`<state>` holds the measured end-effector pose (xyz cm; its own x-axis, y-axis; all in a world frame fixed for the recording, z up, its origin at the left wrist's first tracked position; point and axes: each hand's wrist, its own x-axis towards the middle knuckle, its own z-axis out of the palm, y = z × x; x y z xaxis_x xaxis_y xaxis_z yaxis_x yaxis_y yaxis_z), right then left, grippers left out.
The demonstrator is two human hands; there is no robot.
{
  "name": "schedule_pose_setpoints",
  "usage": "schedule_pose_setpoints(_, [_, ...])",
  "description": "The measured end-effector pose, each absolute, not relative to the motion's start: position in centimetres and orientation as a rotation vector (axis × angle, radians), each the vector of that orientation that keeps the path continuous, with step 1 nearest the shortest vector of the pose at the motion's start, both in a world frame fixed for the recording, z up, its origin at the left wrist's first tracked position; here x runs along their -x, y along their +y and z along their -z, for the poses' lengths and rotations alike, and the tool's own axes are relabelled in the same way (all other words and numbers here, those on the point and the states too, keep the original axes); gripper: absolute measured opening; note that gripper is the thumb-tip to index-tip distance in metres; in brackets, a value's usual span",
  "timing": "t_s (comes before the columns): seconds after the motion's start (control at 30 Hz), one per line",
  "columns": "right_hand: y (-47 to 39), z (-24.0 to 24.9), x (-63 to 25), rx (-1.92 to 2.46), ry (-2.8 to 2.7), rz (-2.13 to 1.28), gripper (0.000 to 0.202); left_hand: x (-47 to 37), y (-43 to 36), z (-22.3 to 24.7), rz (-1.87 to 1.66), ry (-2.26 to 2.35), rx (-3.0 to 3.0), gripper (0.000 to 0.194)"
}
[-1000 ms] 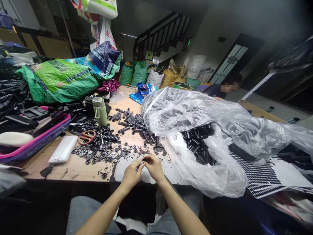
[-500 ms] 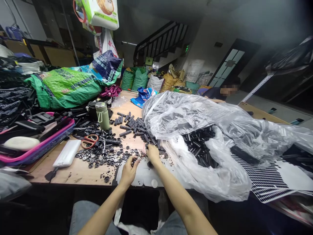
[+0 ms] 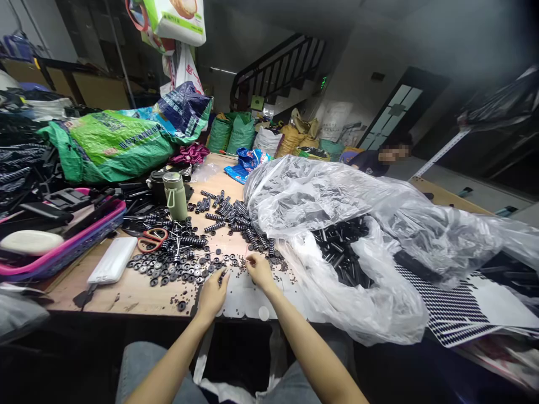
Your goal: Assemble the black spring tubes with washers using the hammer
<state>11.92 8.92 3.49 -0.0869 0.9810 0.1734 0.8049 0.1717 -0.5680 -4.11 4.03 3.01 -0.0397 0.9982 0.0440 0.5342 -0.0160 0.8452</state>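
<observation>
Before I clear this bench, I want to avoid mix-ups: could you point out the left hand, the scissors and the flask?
Left hand (image 3: 212, 294): head view, on the back of the hand.
Scissors (image 3: 154, 240): head view, on the orange handles.
Flask (image 3: 177, 204): head view, on its body.

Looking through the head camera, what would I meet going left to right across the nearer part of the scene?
Pink-rimmed basket → white rectangular block → orange scissor handles → left hand, holding a small dark piece → right hand → translucent plastic bag → black-and-white patterned sheets.
</observation>
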Motion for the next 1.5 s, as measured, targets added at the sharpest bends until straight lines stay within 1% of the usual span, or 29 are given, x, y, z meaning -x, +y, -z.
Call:
schedule_pose_setpoints(0.23, [8.3,-2.2,-8.2,1.485,-2.156,-0.558,0.015,8.2,3.4,-2.2,-1.050,1.826,-1.398,0.044])
schedule_pose_setpoints(0.4, [7.8,-2.1,-6.6,1.443,-2.116,-0.617,0.016,8.6,3.0,-2.6,-0.985,1.703,-1.523,0.041])
schedule_pose_setpoints(0.53, [6.9,-3.2,-7.0,1.295,-1.996,-0.751,0.019,7.2,2.9,-2.7,-0.962,1.545,-1.693,0.038])
schedule_pose_setpoints(0.6, [6.3,-3.8,-7.4,1.237,-1.881,-0.809,0.015,6.6,2.8,-2.9,-0.969,1.524,-1.725,0.038])
schedule_pose_setpoints(0.67, [5.8,-4.2,-7.8,1.270,-1.732,-0.914,0.010,6.1,2.7,-3.2,-0.979,1.503,-1.745,0.038])
schedule_pose_setpoints(0.73, [5.5,-4.3,-8.1,1.323,-1.532,-1.114,0.019,5.8,2.6,-3.4,-0.977,1.477,-1.773,0.038])
schedule_pose_setpoints(0.83, [5.2,-4.0,-8.2,1.278,-1.294,-1.392,0.030,5.4,2.4,-3.4,-0.940,1.484,-1.820,0.037])
schedule_pose_setpoints(0.97, [4.8,-3.7,-8.1,1.220,-1.204,-1.502,0.034,5.1,2.1,-3.4,-0.912,1.553,-1.857,0.037])
schedule_pose_setpoints(1.1, [4.2,-4.5,-8.3,1.255,-1.248,-1.420,0.031,5.0,1.9,-3.7,-0.909,1.541,-1.911,0.036])
schedule_pose_setpoints(1.17, [3.8,-5.1,-8.6,1.277,-1.382,-1.278,0.026,4.9,1.8,-3.8,-0.914,1.534,-1.921,0.036])
schedule_pose_setpoints(1.23, [3.5,-5.8,-8.9,1.296,-1.586,-1.053,0.022,4.9,1.8,-3.8,-0.921,1.523,-1.919,0.036])
schedule_pose_setpoints(1.3, [3.1,-6.3,-9.4,1.299,-1.774,-0.828,0.023,4.7,1.8,-3.6,-0.939,1.496,-1.913,0.036])
schedule_pose_setpoints(1.37, [2.9,-6.7,-9.8,1.269,-1.909,-0.699,0.026,4.3,2.0,-3.5,-0.978,1.454,-1.893,0.037])
schedule_pose_setpoints(1.5, [2.6,-7.3,-10.4,1.209,-1.978,-0.640,0.033,2.9,2.7,-3.1,-1.165,1.364,-1.778,0.041])
